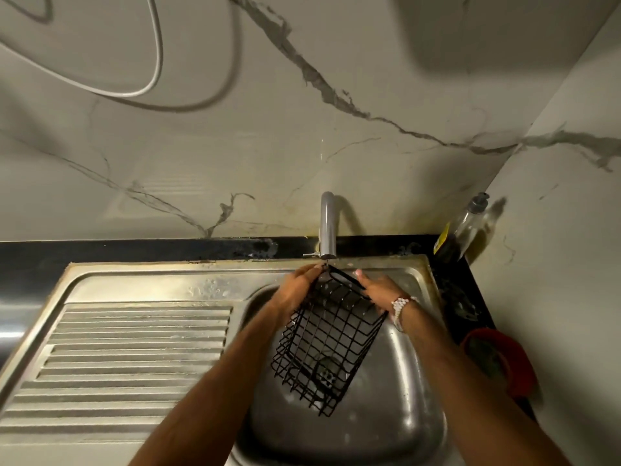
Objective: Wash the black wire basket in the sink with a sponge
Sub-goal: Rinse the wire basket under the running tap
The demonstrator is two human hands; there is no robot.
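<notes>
Head view looks down on a pale marble-veined wall (235,146) filling the upper half of the frame, with a white cable (148,85) looping across its upper left. Below it a steel sink (168,284) spans the lower half: a ribbed drainboard (134,358) at lower left, the basin at lower centre and right. A black counter (134,248) runs as a strip between wall and sink and down the right side.

The black wire basket (322,348) hangs over the basin at centre, tilted, its upper end just under the tap (327,227) and its lower end above the drain (327,373), which shows through the mesh. It looks lifted clear of the basin floor.

Both forearms reach in from the bottom edge. The left hand (295,287) grips the basket's upper left edge, fingers curled over the wire. The right hand (376,290) holds the upper right rim, thumb on top of the thick rim wire.

A red bowl (517,364) sits on the counter at the right edge. A clear pump bottle (460,230) leans in the corner at right of the tap. A white beaded bracelet (400,304) circles the right wrist
</notes>
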